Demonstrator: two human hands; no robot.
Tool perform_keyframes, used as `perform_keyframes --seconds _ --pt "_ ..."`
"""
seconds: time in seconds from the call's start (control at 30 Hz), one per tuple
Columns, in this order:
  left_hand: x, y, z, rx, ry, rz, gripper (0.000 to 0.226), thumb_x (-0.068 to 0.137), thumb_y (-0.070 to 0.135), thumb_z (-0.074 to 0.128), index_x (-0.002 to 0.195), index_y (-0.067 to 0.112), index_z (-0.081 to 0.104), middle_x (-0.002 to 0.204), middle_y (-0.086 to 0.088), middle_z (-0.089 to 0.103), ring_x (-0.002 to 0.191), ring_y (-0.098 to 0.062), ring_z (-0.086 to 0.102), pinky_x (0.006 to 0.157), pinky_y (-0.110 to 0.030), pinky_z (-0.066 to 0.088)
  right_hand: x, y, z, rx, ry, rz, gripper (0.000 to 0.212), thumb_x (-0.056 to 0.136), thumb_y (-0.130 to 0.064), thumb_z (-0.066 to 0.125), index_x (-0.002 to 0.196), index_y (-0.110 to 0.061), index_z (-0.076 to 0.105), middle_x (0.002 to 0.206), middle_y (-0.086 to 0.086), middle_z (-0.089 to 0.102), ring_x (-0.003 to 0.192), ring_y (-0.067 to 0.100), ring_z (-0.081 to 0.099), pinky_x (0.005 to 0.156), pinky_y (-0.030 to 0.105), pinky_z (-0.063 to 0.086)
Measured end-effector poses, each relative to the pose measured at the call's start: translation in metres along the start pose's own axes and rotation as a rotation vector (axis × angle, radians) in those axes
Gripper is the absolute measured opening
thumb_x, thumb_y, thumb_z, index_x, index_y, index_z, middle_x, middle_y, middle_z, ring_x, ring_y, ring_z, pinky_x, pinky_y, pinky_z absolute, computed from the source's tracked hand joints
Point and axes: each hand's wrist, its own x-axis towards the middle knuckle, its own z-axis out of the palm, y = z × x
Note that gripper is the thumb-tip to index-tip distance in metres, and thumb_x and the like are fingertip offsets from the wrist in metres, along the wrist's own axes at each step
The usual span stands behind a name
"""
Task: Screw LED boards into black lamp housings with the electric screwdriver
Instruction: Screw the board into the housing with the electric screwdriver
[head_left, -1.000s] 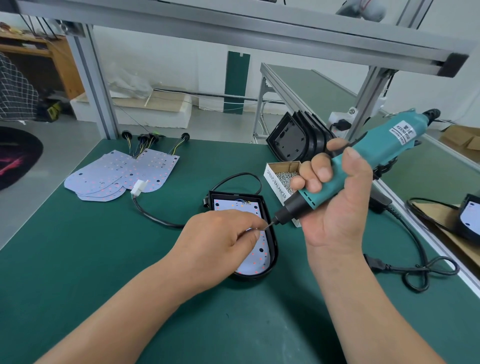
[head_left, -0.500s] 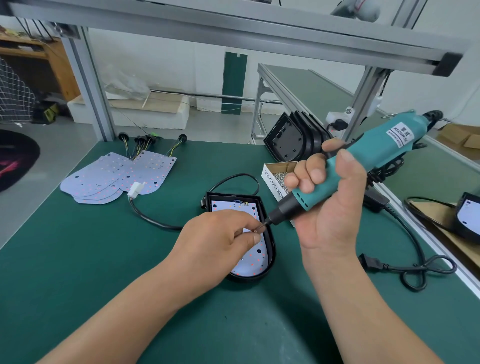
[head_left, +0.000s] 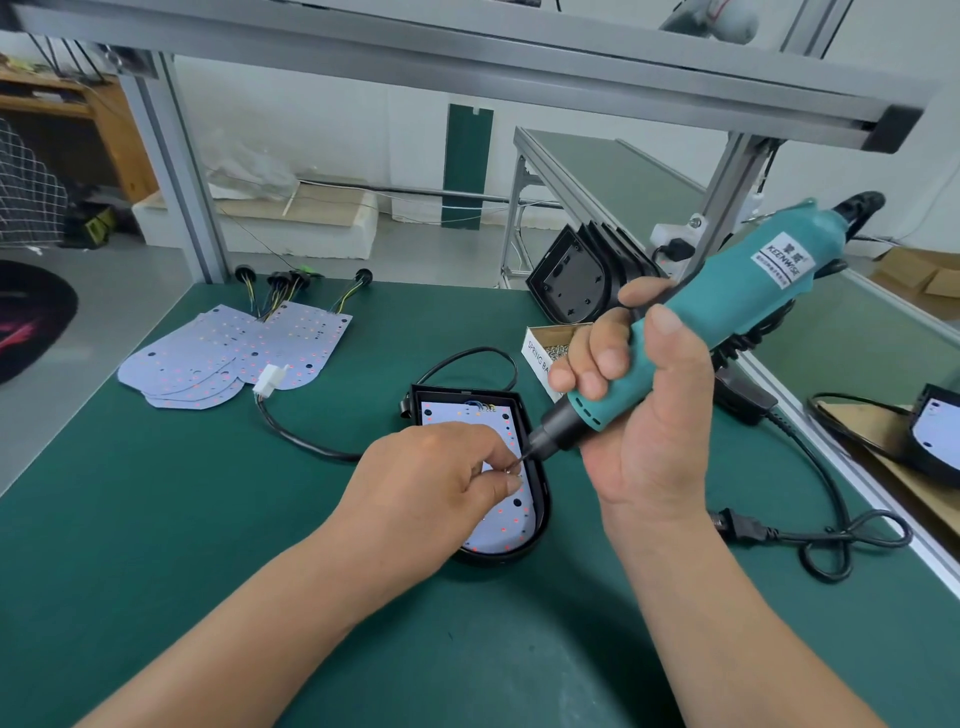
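Head view: my right hand (head_left: 644, 415) grips the screwdriver (head_left: 737, 301). My left hand (head_left: 441, 483) pinches a screw (head_left: 514, 465) at its tip, over the housing (head_left: 543, 488). The board (head_left: 511, 525) sits inside the housing, not yet fastened, I judge. Spare boards (head_left: 234, 353) lie far left of the housing, still to do.

The left hand (head_left: 441, 483) covers most of the LED board (head_left: 511, 525), so its middle is anyone's guess. The fingertips (head_left: 511, 483) bunch right at the bit of the electric screwdriver (head_left: 727, 312), but whatever's pinched there is too tiny to make out. The right hand (head_left: 649, 415) blocks half the screw box (head_left: 543, 345), so the label only reads "SPRING BA". The second lamp housing (head_left: 935, 441) gets chopped off by the right edge.
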Motion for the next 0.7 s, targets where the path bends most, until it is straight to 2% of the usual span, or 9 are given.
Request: perform_keyframes --seconds 0.1,0.2,0.47,0.6,0.7 --pt "-0.001 0.002 0.0 -0.002 0.017 -0.028 0.012 0.098 0.048 0.067 0.1 0.038 0.073 0.067 0.021 0.057 0.068 -0.002 0.051 0.058 -0.02 0.03 0.0 0.0 0.002 -0.042 -0.031 -0.006 0.015 0.097 -0.02 0.053 0.11 -0.013 0.055 0.064 0.0 0.045 0.053 0.017 0.044 0.061 0.033 0.049" --pt "-0.001 0.003 -0.001 -0.002 0.03 -0.04 0.012 0.097 0.049 0.068 0.098 0.039 0.073 0.065 0.017 0.054 0.067 -0.001 0.051 0.058 -0.018 0.03 -0.001 -0.001 0.003 -0.064 -0.044 -0.009 0.015 0.096 -0.02 0.054 0.11 -0.013 0.056 0.064 0.0 0.046 0.052 0.018 0.044 0.061 0.033 0.05" --pt "-0.001 0.002 0.002 0.018 0.058 -0.068 0.014 0.095 0.051 0.069 0.094 0.037 0.072 0.068 0.02 0.058 0.069 -0.004 0.053 0.062 -0.024 0.037 -0.002 0.0 0.004 -0.108 -0.014 -0.023 0.015 0.098 -0.02 0.055 0.11 -0.012 0.057 0.065 0.001 0.046 0.054 0.018 0.045 0.063 0.035 0.051" --pt "-0.001 0.001 0.004 0.014 0.069 -0.094 0.016 0.095 0.051 0.069 0.089 0.036 0.069 0.073 0.041 0.054 0.069 0.002 0.051 0.059 -0.025 0.032 -0.002 0.005 0.005 -0.14 0.028 -0.022 0.012 0.102 -0.024 0.057 0.111 -0.015 0.059 0.068 0.002 0.046 0.057 0.019 0.047 0.066 0.038 0.053" --pt "0.0 0.0 0.004 0.015 0.089 -0.099 0.016 0.096 0.05 0.067 0.088 0.037 0.069 0.075 0.042 0.054 0.073 0.005 0.052 0.058 -0.025 0.031 -0.004 0.01 0.006 -0.124 0.103 -0.03 0.009 0.103 -0.027 0.059 0.108 -0.019 0.061 0.07 0.002 0.047 0.06 0.018 0.048 0.069 0.038 0.054"
